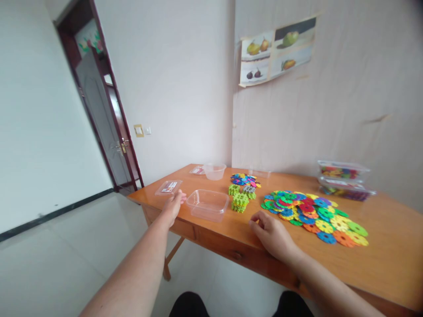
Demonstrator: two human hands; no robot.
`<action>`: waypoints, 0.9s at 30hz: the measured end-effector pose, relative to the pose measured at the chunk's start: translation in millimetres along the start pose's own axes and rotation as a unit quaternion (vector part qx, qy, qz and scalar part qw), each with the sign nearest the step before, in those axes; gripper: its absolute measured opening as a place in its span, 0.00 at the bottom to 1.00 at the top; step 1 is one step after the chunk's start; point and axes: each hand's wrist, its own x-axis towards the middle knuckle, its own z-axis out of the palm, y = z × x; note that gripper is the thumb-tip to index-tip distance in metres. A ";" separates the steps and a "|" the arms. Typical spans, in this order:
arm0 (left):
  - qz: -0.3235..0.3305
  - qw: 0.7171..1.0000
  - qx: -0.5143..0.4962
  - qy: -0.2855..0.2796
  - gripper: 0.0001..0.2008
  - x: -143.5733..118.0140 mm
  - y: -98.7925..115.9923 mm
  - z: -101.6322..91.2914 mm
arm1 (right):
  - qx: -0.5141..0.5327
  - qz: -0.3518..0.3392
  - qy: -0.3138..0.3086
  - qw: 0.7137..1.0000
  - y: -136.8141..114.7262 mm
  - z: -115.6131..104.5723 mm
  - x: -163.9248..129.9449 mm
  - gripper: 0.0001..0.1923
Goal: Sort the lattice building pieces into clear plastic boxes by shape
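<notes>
As far as I can judge from where I stand, this is a pause between handlings: neither hand visibly grips anything. Clock centred on the clear, rectangular plastic tub (207, 216), twelve away from the person; it sits near the front edge of the orange-brown wooden table (390, 240).

Nine o'clock: left hand (175, 206), fingers stretched out, just beside the tub's rim; contact uncertain. Four o'clock: right hand (271, 232), resting at the table edge, fingers loosely curled; palm hidden, so I cannot tell how tightly it closes or on what. Picking up a piece from there would call for uncurling those fingers.

Three o'clock: lime-green, knobbly plastic block cluster (239, 202), notched and gridded. Farther out that way: heap of multicoloured, flat plastic discs (309, 212), edges slotted, overlapping like scales. Ten o'clock: transparent, labelled plastic lid (169, 188), thin and glossy. Twelve: round, cloudy plastic bowl (214, 173).
</notes>
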 end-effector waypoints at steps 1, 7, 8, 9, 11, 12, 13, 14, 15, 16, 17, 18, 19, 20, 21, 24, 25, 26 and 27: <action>0.001 1.000 0.003 -0.010 0.35 0.0 0.7 -0.9 | 0.006 0.000 0.003 1.000 0.2 0.4 0.8 0.10; -0.020 0.998 0.021 -0.059 0.34 4.5 0.6 -4.7 | 0.019 -0.004 0.004 1.000 1.5 2.1 1.0 0.09; -0.025 0.997 0.025 -0.066 0.34 5.7 -0.2 -5.1 | 0.019 -0.004 0.006 1.000 1.6 2.4 0.6 0.09; -0.028 0.997 0.029 -0.072 0.34 6.8 -1.1 -5.6 | 0.019 -0.004 0.007 1.000 1.7 2.6 0.3 0.08; -0.028 0.996 0.035 -0.079 0.35 8.5 -2.3 -6.7 | 0.019 -0.007 0.010 1.000 1.9 3.1 -0.3 0.08; -0.027 0.996 0.038 -0.082 0.35 9.0 -2.4 -7.4 | 0.019 -0.008 0.011 1.000 2.1 3.3 -0.4 0.08; -0.026 0.995 0.040 -0.085 0.36 9.1 -2.1 -8.0 | 0.020 -0.010 0.012 1.000 2.3 3.4 -0.5 0.09; -0.026 0.994 0.042 -0.094 0.37 8.8 -1.3 -8.6 | 0.020 -0.011 0.012 1.000 2.7 3.5 -0.5 0.09; -0.028 0.993 0.045 -0.104 0.37 8.2 -0.1 -9.1 | 0.021 -0.011 0.013 1.000 3.0 3.5 -0.4 0.09; -0.032 0.992 0.048 -0.115 0.37 7.3 1.3 -9.4 | 0.021 -0.011 0.012 1.000 3.3 3.4 -0.4 0.09; -0.037 0.990 0.051 -0.125 0.38 6.1 2.7 -9.6 | 0.022 -0.011 0.011 1.000 3.6 3.2 -0.5 0.09; -0.040 0.989 0.054 -0.131 0.38 4.7 4.2 -9.6 | 0.022 -0.011 0.010 1.000 3.7 3.0 -0.7 0.09; -0.042 0.989 0.056 -0.133 0.39 3.2 5.5 -9.5 | 0.022 -0.012 0.010 1.000 3.7 2.7 -1.0 0.09; -0.042 0.989 0.058 -0.131 0.39 1.7 6.8 -9.3 | 0.021 -0.013 0.010 1.000 3.7 2.4 -1.3 0.09; -0.041 0.989 0.060 -0.128 0.39 0.2 8.1 -9.0 | 0.019 -0.013 0.010 1.000 3.5 2.2 -1.7 0.09; -0.048 0.989 0.065 -0.122 0.38 -4.1 12.7 -8.8 | 0.011 -0.015 0.008 1.000 2.7 1.6 -2.8 0.10; -0.052 0.989 0.067 -0.121 0.38 -5.4 14.5 -8.9 | 0.011 -0.016 0.008 1.000 2.6 1.6 -3.0 0.10; -0.055 0.989 0.068 -0.120 0.38 -6.6 16.5 -9.0 | 0.013 -0.018 0.008 1.000 2.5 1.6 -3.1 0.11; -0.059 0.989 0.067 -0.122 0.37 -7.6 18.3 -9.0 | 0.015 -0.020 0.008 1.000 2.6 1.6 -3.0 0.11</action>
